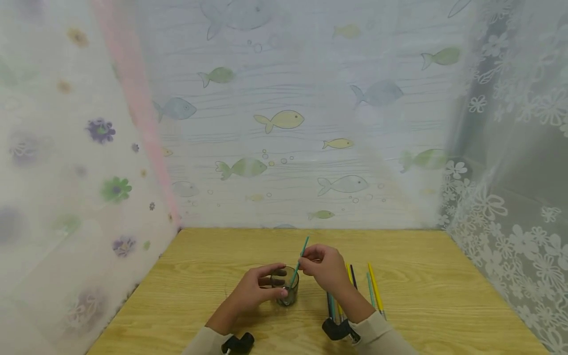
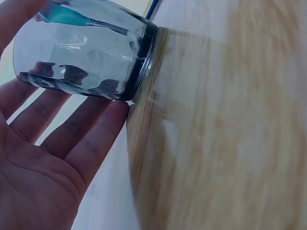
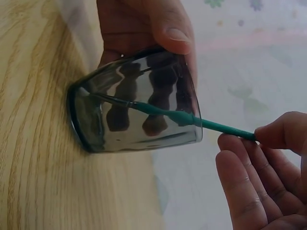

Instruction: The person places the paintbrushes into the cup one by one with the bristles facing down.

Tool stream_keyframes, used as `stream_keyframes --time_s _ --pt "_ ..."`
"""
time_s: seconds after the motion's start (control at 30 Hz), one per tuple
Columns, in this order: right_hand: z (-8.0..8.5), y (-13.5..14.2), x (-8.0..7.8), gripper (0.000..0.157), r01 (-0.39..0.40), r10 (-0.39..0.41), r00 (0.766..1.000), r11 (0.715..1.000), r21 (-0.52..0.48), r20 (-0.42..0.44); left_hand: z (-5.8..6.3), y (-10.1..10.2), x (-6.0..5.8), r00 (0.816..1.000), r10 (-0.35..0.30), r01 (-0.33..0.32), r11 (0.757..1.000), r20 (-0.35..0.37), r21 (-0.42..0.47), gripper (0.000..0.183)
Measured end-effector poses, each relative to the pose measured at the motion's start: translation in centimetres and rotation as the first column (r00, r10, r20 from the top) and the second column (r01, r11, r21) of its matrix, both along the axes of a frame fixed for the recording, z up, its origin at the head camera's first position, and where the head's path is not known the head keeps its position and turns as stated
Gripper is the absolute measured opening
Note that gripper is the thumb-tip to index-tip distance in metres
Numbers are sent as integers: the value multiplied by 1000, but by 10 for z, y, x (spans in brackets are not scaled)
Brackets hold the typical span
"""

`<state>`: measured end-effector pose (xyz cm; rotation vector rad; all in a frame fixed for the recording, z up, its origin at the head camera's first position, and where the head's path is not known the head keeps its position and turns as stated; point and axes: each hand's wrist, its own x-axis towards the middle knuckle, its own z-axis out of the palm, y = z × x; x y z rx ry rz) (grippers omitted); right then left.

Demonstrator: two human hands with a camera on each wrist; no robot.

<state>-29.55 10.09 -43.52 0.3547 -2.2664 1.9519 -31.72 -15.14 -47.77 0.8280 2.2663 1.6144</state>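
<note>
A smoky, see-through glass (image 1: 290,299) stands on the wooden table in front of me. My left hand (image 1: 254,290) holds it from the left, thumb on the near side and fingers around the far side. A slim green paintbrush (image 3: 225,128) leans inside the glass, bristle end down near the bottom. Its upper end sticks out past the rim, where my right hand (image 1: 327,268) pinches it between thumb and fingertips. In the left wrist view, the brush's green handle and metal ferrule show through the glass wall (image 2: 100,45).
Several more paintbrushes lie on the table to the right, partly under my right forearm: a yellow brush (image 1: 375,286), a green brush (image 1: 370,283) and a dark brush (image 1: 353,276) among them. Fish-printed curtain (image 1: 284,197) hangs behind the table's back edge; flowered sheets flank both sides.
</note>
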Motion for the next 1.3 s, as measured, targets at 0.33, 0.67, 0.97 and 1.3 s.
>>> stream_keyframes --time_s 0.33,0.67,0.97,1.3 --pt "-9 0 -6 19 -7 7 1000 1000 0 24 1 0 0 1000 10 -10 1000 7 -7 60" --pt "-7 4 -9 18 -26 25 999 1000 13 35 1 -1 1 1000 15 -15 1000 2 -4 59" --pt "-4 20 -11 21 -21 17 998 997 68 61 1 1 0 1000 5 -5 1000 6 0 58" --pt "7 45 -11 16 10 -9 1000 979 206 -6 1 1 -1 1000 26 -26 1000 -7 -11 58"
